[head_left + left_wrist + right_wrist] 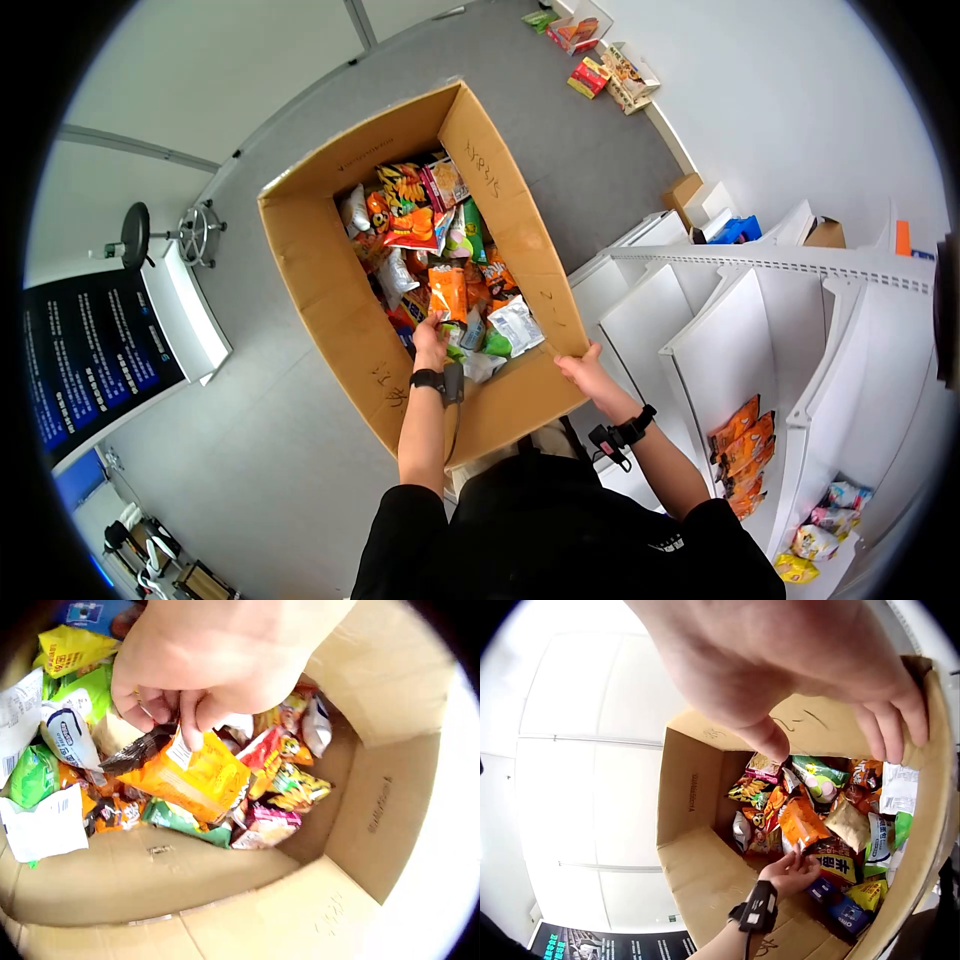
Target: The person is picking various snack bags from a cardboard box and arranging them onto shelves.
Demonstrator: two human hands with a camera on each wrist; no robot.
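Note:
A large cardboard box (330,270) full of snack packets stands in front of me. Inside it my left hand (431,343) pinches the dark end of an orange snack bag (447,291) between thumb and fingers. In the left wrist view that orange bag (196,778) hangs above the other packets. My right hand (588,370) holds the box's near right rim, with the thumb on one side and the fingers over the edge, as the right wrist view shows. Around the orange bag lie a silver-white packet (516,326), a green packet (472,230) and a red-orange packet (412,229).
To the right stands a white shelf unit (720,340) with orange bags (745,450) and several small packets (820,530) on it. Cartons (628,78) sit on the floor by the far wall. A stool (190,236) and a dark screen (95,350) are on the left.

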